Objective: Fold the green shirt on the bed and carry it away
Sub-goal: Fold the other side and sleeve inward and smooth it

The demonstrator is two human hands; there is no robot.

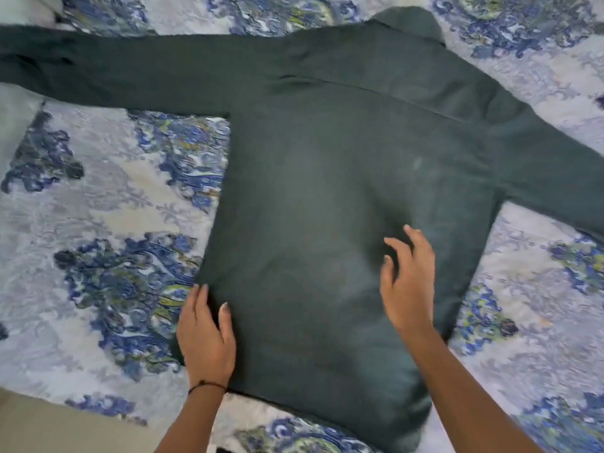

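The dark green long-sleeved shirt (327, 178) lies flat and back side up on the bed, collar at the far end, both sleeves stretched out to the left and right. My left hand (204, 338) rests flat on the shirt's lower left edge, thumb on the cloth and fingers along the side seam. My right hand (408, 282) hovers or presses lightly on the lower right part of the shirt's back, fingers spread and holding nothing. The hem lies nearest to me.
The bed is covered by a pale bedspread (98, 223) with blue and green floral patterns. Its near edge shows at the lower left, with beige floor (49, 429) beyond. A pale pillow or fabric (16, 125) lies at the far left.
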